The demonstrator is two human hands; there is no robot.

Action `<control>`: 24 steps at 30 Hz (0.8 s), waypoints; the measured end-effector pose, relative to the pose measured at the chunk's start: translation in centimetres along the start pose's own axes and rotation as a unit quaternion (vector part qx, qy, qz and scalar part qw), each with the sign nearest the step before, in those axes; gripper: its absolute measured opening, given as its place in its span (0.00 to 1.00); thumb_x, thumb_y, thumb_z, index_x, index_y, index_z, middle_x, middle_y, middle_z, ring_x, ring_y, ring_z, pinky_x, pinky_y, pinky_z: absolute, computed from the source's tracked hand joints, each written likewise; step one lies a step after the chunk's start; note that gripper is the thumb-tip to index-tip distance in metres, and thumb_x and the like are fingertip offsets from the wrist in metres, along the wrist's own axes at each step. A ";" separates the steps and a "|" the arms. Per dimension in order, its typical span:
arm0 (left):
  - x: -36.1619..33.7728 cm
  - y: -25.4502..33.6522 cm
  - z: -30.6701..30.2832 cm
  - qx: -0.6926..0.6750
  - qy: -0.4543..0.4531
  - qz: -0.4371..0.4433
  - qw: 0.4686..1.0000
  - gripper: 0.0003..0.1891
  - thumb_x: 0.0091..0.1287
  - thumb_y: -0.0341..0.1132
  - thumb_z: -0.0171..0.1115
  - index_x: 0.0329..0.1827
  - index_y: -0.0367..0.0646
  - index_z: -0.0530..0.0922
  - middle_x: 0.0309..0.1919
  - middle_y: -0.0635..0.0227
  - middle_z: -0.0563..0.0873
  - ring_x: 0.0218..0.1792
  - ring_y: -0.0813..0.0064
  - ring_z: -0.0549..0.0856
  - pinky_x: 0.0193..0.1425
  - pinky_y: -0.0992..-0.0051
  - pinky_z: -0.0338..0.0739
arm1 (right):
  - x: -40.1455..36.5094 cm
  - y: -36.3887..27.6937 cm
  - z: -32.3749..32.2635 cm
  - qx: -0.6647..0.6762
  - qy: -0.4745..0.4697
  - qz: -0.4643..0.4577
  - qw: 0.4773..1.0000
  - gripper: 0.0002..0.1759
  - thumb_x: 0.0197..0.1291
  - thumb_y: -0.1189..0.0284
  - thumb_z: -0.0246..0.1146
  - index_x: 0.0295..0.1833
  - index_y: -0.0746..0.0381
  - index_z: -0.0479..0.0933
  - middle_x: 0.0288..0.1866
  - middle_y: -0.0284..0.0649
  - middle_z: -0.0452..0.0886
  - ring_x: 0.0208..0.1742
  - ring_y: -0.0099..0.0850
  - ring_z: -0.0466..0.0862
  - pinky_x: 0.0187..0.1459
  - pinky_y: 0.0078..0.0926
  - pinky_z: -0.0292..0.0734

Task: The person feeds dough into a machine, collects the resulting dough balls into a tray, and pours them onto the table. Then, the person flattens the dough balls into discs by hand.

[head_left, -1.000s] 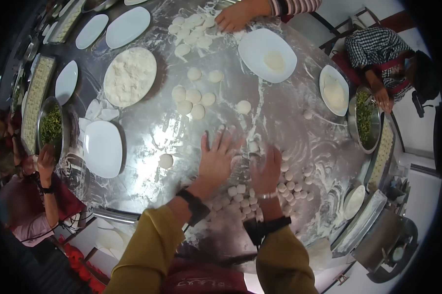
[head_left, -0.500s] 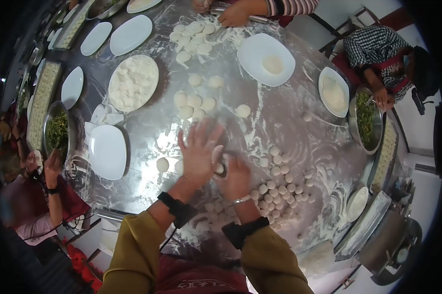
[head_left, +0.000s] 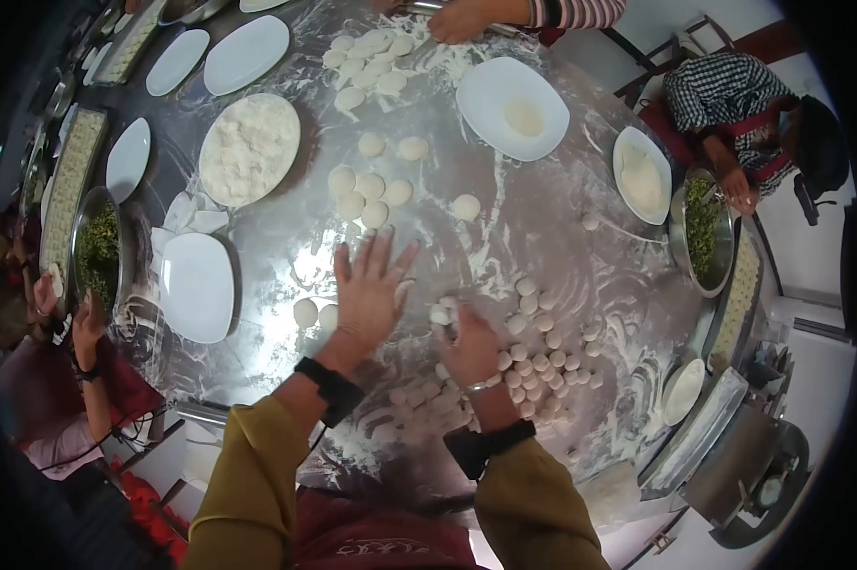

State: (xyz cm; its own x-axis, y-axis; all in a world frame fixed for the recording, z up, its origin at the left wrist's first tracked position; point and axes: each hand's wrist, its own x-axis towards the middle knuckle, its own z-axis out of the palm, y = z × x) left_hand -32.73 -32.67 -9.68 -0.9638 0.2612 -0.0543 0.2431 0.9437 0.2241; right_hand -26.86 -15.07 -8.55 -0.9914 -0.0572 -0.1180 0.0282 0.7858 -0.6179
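Observation:
My left hand [head_left: 369, 294] lies palm down with its fingers spread over the floured table; whatever is under the palm is hidden. To its left, a flattened dough disc [head_left: 306, 313] sits beside another one partly covered by the hand. Beyond the fingertips is a group of flattened dough discs [head_left: 371, 185]. My right hand [head_left: 471, 350] is curled, with small dough balls [head_left: 441, 311] at its thumb and fingertips. Many more dough balls [head_left: 539, 366] are scattered to the right of it, and others lie below it, dusted with flour.
A plate of flour [head_left: 249, 150] and a white plate [head_left: 197, 288] stand on the left. Bowls of green filling [head_left: 702, 233] flank the table on both sides, with people's hands near them. Across the table, another person's hand [head_left: 461, 21] holds a rolling pin near more discs.
My hands have moved apart: the left shifted slightly left, and the right moved right, away from it. The dough at my right fingertips now shows more clearly.

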 end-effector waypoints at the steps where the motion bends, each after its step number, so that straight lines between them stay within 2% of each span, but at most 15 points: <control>1: -0.2 -1.0 -0.5 0.001 0.010 -0.003 1.000 0.31 0.69 0.45 0.58 0.77 0.68 0.63 0.77 0.65 0.61 0.76 0.55 0.58 0.77 0.41 0.41 | 0.1 -0.6 1.1 0.027 -0.003 0.001 1.000 0.22 0.53 0.70 0.67 0.54 0.61 0.75 0.39 0.48 0.82 0.38 0.50 0.82 0.44 0.45 0.76; 3: -0.1 -2.0 -1.4 0.006 0.026 -0.008 1.000 0.32 0.68 0.42 0.58 0.76 0.66 0.63 0.75 0.64 0.62 0.75 0.56 0.59 0.76 0.42 0.41 | 0.5 -1.5 2.2 0.070 -0.012 -0.005 0.997 0.19 0.55 0.69 0.67 0.53 0.60 0.76 0.38 0.49 0.84 0.38 0.50 0.83 0.43 0.45 0.78; 6: 0.3 -1.4 -2.1 0.002 0.037 -0.028 0.999 0.31 0.68 0.42 0.58 0.76 0.64 0.64 0.75 0.63 0.62 0.75 0.54 0.58 0.76 0.43 0.42 | 0.4 -1.6 3.1 0.047 0.012 0.001 0.999 0.18 0.57 0.70 0.66 0.53 0.59 0.77 0.37 0.48 0.84 0.36 0.48 0.84 0.41 0.43 0.78; 9: 0.9 -0.1 -2.6 -0.052 0.083 -0.025 0.995 0.31 0.69 0.42 0.57 0.76 0.62 0.64 0.75 0.62 0.62 0.75 0.53 0.58 0.75 0.43 0.43 | 0.3 -1.6 1.2 0.147 -0.023 0.045 0.988 0.18 0.58 0.71 0.66 0.54 0.60 0.77 0.37 0.48 0.83 0.34 0.46 0.83 0.42 0.41 0.78; 12: 1.5 2.4 -3.6 -0.105 0.096 0.010 0.990 0.31 0.69 0.43 0.56 0.77 0.64 0.63 0.76 0.64 0.62 0.74 0.55 0.61 0.75 0.42 0.44 | 0.0 -1.0 -1.2 0.163 0.067 0.095 0.980 0.20 0.58 0.71 0.66 0.57 0.61 0.77 0.36 0.47 0.83 0.33 0.44 0.83 0.41 0.39 0.79; 13: 1.6 3.3 -3.7 -0.110 0.082 0.038 0.990 0.31 0.68 0.46 0.57 0.76 0.63 0.64 0.77 0.62 0.60 0.76 0.51 0.58 0.76 0.41 0.42 | -0.2 -0.5 -2.5 0.157 0.053 0.142 0.976 0.23 0.57 0.73 0.66 0.60 0.61 0.76 0.43 0.48 0.83 0.42 0.46 0.83 0.48 0.42 0.78; 14: 1.5 3.8 -2.2 -0.099 0.055 0.079 0.990 0.32 0.68 0.47 0.58 0.76 0.65 0.64 0.77 0.63 0.59 0.76 0.51 0.57 0.76 0.41 0.42 | -0.1 1.2 -2.9 0.075 0.126 0.104 0.984 0.25 0.56 0.73 0.66 0.61 0.62 0.75 0.46 0.49 0.82 0.46 0.47 0.82 0.51 0.44 0.76; 16: 1.4 4.7 0.4 -0.075 0.000 0.158 0.985 0.32 0.67 0.50 0.59 0.76 0.68 0.63 0.78 0.64 0.58 0.77 0.52 0.56 0.76 0.39 0.42 | 0.0 4.4 -3.4 -0.091 0.260 0.022 0.961 0.27 0.55 0.73 0.65 0.62 0.63 0.73 0.52 0.50 0.80 0.54 0.49 0.79 0.57 0.49 0.72; 17: 1.3 5.2 0.4 -0.068 -0.045 0.136 0.987 0.32 0.68 0.52 0.58 0.76 0.72 0.63 0.79 0.66 0.57 0.79 0.55 0.54 0.77 0.38 0.41 | 0.5 5.4 -3.9 -0.116 0.240 0.035 0.963 0.27 0.54 0.73 0.65 0.61 0.64 0.73 0.54 0.49 0.79 0.56 0.50 0.77 0.59 0.51 0.69; 19: 1.5 5.6 0.7 -0.057 -0.043 0.129 0.989 0.31 0.69 0.50 0.57 0.77 0.71 0.63 0.79 0.66 0.57 0.79 0.57 0.54 0.77 0.38 0.41 | 1.7 5.7 -5.3 -0.169 0.195 0.066 0.964 0.26 0.52 0.73 0.66 0.59 0.65 0.72 0.57 0.49 0.77 0.61 0.52 0.73 0.63 0.55 0.63; 22: 1.6 4.9 1.0 -0.057 -0.015 0.113 0.992 0.31 0.69 0.48 0.57 0.77 0.71 0.62 0.79 0.66 0.57 0.78 0.57 0.56 0.77 0.39 0.42 | 3.0 6.4 -4.7 -0.160 0.082 0.089 0.980 0.24 0.51 0.72 0.66 0.55 0.65 0.72 0.57 0.48 0.77 0.61 0.51 0.73 0.64 0.57 0.61; 23: 1.6 4.2 1.2 -0.060 -0.004 0.112 0.992 0.32 0.69 0.47 0.57 0.77 0.71 0.62 0.78 0.66 0.58 0.78 0.57 0.56 0.77 0.40 0.43 | 2.8 6.3 -3.7 -0.145 0.113 0.076 0.980 0.22 0.50 0.72 0.68 0.52 0.62 0.74 0.57 0.45 0.78 0.62 0.48 0.74 0.63 0.53 0.63; 24: 1.6 3.3 1.0 -0.036 0.006 0.090 0.995 0.32 0.69 0.47 0.57 0.77 0.71 0.62 0.78 0.66 0.58 0.77 0.57 0.57 0.77 0.40 0.43 | 2.8 4.9 -3.1 0.000 0.088 0.091 0.992 0.22 0.49 0.72 0.69 0.52 0.61 0.74 0.57 0.44 0.78 0.62 0.47 0.74 0.63 0.51 0.64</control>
State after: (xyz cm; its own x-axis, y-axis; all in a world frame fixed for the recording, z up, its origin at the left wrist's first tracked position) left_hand -33.33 -28.93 -9.97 -0.9068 0.4215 0.0037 0.4033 0.8652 0.2980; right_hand -29.92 -9.48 -9.45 -0.9767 0.1942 -0.0913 0.2097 0.7731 -0.5986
